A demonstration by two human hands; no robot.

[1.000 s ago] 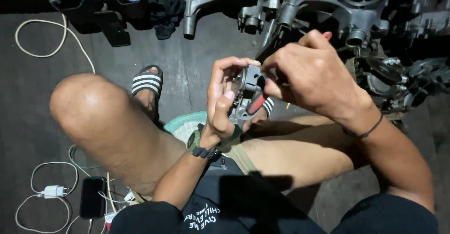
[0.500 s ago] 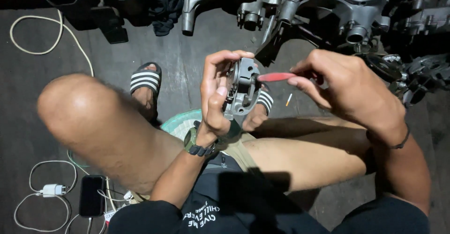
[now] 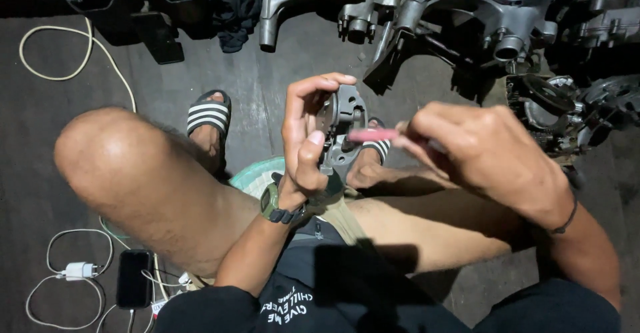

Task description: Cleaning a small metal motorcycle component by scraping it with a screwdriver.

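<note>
My left hand (image 3: 303,136) grips a small grey metal engine part (image 3: 341,130) and holds it upright in front of me, above my knees. My right hand (image 3: 477,150) pinches a thin red-handled tool (image 3: 373,135), whose tip points left at the metal part. A green wristwatch (image 3: 272,202) sits on my left wrist and a dark band (image 3: 567,220) on my right wrist. I sit low with both legs bent, striped sandals (image 3: 208,114) on my feet.
Large grey engine casings (image 3: 480,13) and other metal parts lie on the dark floor ahead and to the right. A white cable (image 3: 60,53) loops at the left. A phone (image 3: 135,278) and white charger (image 3: 79,270) lie at the lower left. A teal stool edge (image 3: 257,176) shows under me.
My right hand has drawn away to the right of the metal part, and the red tool now shows between the hands. The left hand keeps holding the part, tilted slightly.
</note>
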